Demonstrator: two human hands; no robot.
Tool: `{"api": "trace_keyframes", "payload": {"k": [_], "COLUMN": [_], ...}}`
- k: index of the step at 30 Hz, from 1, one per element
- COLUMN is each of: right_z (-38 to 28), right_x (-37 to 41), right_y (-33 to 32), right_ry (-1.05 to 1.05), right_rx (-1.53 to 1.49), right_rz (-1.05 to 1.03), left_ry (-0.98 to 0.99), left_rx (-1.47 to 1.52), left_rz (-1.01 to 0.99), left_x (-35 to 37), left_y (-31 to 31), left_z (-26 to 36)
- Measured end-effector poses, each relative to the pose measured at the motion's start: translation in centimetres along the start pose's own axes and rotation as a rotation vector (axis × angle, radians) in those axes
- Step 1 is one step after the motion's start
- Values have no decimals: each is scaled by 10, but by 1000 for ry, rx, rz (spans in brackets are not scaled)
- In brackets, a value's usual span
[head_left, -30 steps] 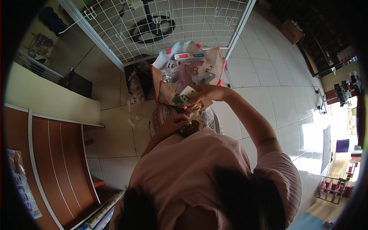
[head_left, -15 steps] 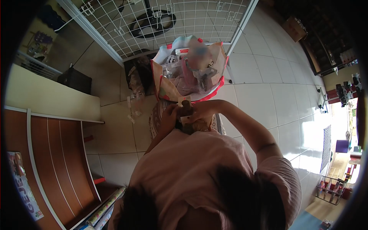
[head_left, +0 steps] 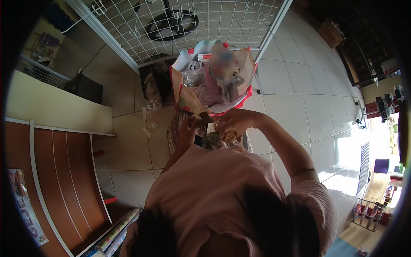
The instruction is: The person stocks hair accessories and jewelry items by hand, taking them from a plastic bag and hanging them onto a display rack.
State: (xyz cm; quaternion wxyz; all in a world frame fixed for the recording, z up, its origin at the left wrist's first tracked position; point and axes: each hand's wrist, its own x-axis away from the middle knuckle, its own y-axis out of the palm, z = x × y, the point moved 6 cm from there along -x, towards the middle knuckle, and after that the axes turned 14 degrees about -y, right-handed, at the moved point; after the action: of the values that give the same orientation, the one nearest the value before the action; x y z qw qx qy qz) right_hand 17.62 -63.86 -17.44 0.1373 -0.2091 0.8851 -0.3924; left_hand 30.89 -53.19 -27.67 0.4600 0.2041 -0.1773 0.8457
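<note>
My left hand (head_left: 188, 128) and my right hand (head_left: 233, 123) meet close in front of my chest, both closed on a bunch of small packaged items with card tags (head_left: 208, 128). The packets are dark and cream coloured; their detail is too small to tell. Just beyond my hands stands an open shopping bag (head_left: 185, 99) with red trim, stuffed with clear-packed goods. My pink shirt hides the lower part of what I hold.
A white wire grid panel (head_left: 192, 30) leans behind the bag. A patterned round stool or cushion (head_left: 173, 132) is under my hands. A brown curved counter (head_left: 64, 171) runs along the left, and plastic scraps (head_left: 150, 115) lie on the tiled floor.
My right hand came back from the bag's mouth with a small packet and joined my left hand at my chest, where both now hold the bunch.
</note>
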Motion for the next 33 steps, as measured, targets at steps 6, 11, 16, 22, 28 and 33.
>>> {"api": "trace_keyframes", "payload": {"k": [6,11,16,22,28,33], "right_z": [10,9,12,9,8,22], "right_x": [-7,-5,0,7,-6,-5], "right_y": [23,27,26,17,18,26], "right_ry": [878,901,862,825,639,733], "right_rx": [-478,-255,-198,-54,-74,-215], "right_rz": [129,241,303,401,344,325], "left_ry": [127,320,670,664,695,667], "left_rx": [-39,-99,-367,-528,-584,-343], "left_rz": [-51,12,129,170,13,-168], "left_x": [3,14,25,29,35,27], "left_y": [6,1,0,-8,-7,-9], "left_z": [-5,-9,14,34,41,23]}}
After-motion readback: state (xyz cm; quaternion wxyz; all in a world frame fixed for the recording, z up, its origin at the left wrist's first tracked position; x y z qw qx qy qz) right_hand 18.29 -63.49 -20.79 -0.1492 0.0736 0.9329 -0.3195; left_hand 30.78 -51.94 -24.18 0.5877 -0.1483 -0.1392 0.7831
